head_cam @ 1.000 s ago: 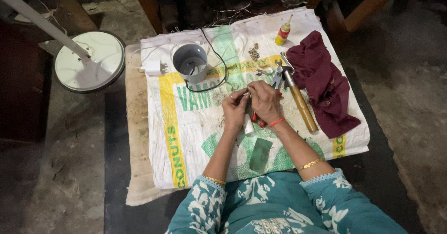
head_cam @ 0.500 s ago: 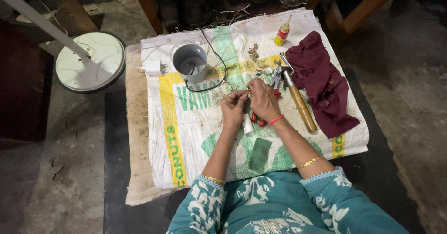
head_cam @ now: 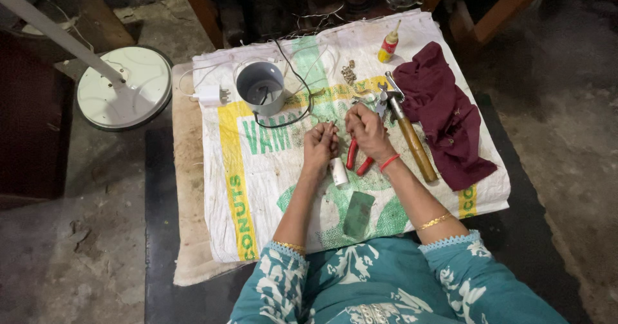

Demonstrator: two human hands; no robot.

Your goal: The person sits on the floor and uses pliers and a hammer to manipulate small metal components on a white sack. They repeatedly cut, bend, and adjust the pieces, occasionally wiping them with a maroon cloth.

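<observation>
Left hand [head_cam: 320, 145] and right hand [head_cam: 368, 131] meet above the printed sack [head_cam: 270, 189] covering the table; both grips are closed, fingertips pinched on something too small to identify; red-handled pliers [head_cam: 358, 158] lie just beneath the right hand, long axis running toward the person, right hand nearer; a white spool [head_cam: 338, 171] rests just beside the left wrist; wooden-handled hammer [head_cam: 409, 137] lies right of the hands, maroon cloth [head_cam: 444, 118] beyond it

Red-handled pliers [head_cam: 358, 158] lie on the printed sack [head_cam: 270, 189], handles towards the person.
</observation>
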